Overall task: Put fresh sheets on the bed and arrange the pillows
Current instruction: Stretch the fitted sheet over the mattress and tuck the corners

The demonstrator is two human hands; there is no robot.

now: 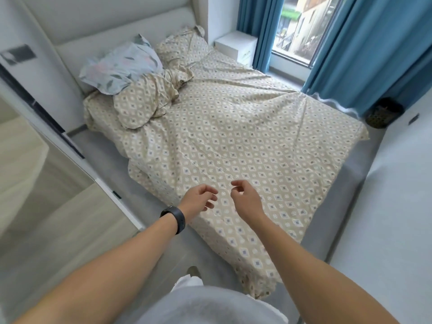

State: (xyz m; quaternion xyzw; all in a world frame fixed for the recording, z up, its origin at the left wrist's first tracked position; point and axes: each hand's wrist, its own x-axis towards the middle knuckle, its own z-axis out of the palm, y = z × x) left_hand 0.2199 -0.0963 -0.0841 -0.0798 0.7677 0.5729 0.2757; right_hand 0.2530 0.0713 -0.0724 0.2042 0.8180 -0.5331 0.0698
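Note:
A beige sheet (233, 141) with a diamond pattern lies wrinkled across the grey mattress (145, 195), skewed, with bare mattress showing along the left and right sides. At the head lie a beige patterned pillow (142, 106), a second one (184, 46) and a pale blue floral pillow (121, 66) stacked on the first. My left hand (199, 198), with a black watch on the wrist, and my right hand (245, 197) hover side by side just above the sheet's near part, fingers loosely curled, holding nothing.
A padded white headboard (93, 26) stands at the far left. A white nightstand (236, 46) sits by the window with blue curtains (364, 57). A dark basket (383, 113) is on the floor at the right. A mirrored wardrobe (35, 160) runs along the left.

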